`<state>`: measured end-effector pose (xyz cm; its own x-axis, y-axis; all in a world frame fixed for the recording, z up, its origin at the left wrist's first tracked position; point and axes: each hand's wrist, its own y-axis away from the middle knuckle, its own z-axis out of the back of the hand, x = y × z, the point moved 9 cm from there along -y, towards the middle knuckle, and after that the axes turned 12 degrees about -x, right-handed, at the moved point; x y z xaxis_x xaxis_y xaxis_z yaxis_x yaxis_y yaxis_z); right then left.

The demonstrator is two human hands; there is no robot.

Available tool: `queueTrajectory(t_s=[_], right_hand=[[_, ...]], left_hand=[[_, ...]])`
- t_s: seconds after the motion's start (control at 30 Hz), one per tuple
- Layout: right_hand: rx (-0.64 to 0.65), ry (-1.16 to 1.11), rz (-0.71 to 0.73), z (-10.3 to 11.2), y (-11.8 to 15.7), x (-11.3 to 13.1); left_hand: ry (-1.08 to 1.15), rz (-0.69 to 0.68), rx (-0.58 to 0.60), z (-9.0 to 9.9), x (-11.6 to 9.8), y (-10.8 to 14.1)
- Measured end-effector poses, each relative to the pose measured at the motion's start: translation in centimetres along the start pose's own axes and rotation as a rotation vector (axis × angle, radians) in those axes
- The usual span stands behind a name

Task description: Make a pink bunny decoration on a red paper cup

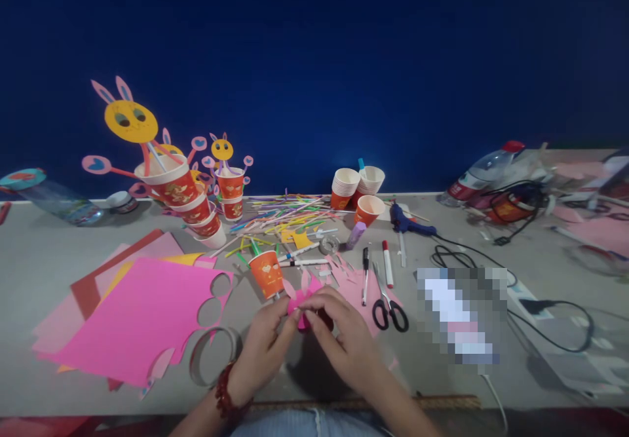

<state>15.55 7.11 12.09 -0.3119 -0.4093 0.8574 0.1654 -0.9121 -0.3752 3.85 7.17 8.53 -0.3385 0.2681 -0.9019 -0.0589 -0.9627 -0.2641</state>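
Observation:
Close to the table's front edge, my left hand (pixel 263 342) and my right hand (pixel 344 332) meet, fingertips pinched on a bright pink paper cut-out (pixel 297 302). Two pale pink paper ears stand up from its top. My fingers cover much of it. Just behind my left hand, an orange paper cup (pixel 266 273) lies tilted with green pieces at one end and a white stick at the other. Beyond my right hand is a pale pink sheet (pixel 351 289) with cut strips. Black-handled scissors (pixel 388 306) lie to the right, beside a black pen (pixel 365 276) and a red-capped marker (pixel 388 263).
Coloured paper sheets (pixel 132 319) and a tape roll (pixel 212 358) lie left. Stacked-cup figures with yellow rabbit faces (pixel 130 121) stand behind. Coloured sticks (pixel 289 214), paper cups (pixel 345 188) and a blue glue gun (pixel 410 221) with a looping cable are farther back. A bottle (pixel 479 171) leans right.

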Motion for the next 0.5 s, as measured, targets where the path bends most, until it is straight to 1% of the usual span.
queueTrajectory(t_s=[0.07, 0.1, 0.2, 0.27, 0.3, 0.33, 0.43, 0.5], right_hand=[[-0.026, 0.045, -0.001, 0.1, 0.2, -0.3], [-0.059, 0.078, -0.009, 0.5, 0.2, -0.5], [-0.226, 0.16, -0.059, 2.8, -0.2, -1.5], [-0.286, 0.115, -0.081, 4.0, -0.5, -1.8], [-0.273, 0.067, -0.092, 4.1, -0.6, -1.9], [-0.234, 0.012, -0.107, 3.8, -0.6, -2.0], [-0.079, -0.109, -0.2, 1.8, -0.3, -2.6], [-0.027, -0.144, -0.27, 0.4, 0.1, -3.2]], left_hand=[[-0.029, -0.03, -0.024, 0.2, -0.1, 0.1], [-0.041, -0.036, -0.035, 0.3, -0.2, 0.2], [-0.064, -0.011, -0.057, 0.7, 0.0, 0.5], [-0.067, 0.007, -0.059, 0.9, 0.0, 0.6], [-0.067, 0.01, -0.061, 0.9, 0.0, 0.6], [-0.067, 0.006, -0.062, 1.0, -0.1, 0.6], [-0.062, -0.038, -0.053, 0.8, -0.6, 0.4], [-0.059, -0.074, -0.041, 0.6, -1.0, 0.4]])
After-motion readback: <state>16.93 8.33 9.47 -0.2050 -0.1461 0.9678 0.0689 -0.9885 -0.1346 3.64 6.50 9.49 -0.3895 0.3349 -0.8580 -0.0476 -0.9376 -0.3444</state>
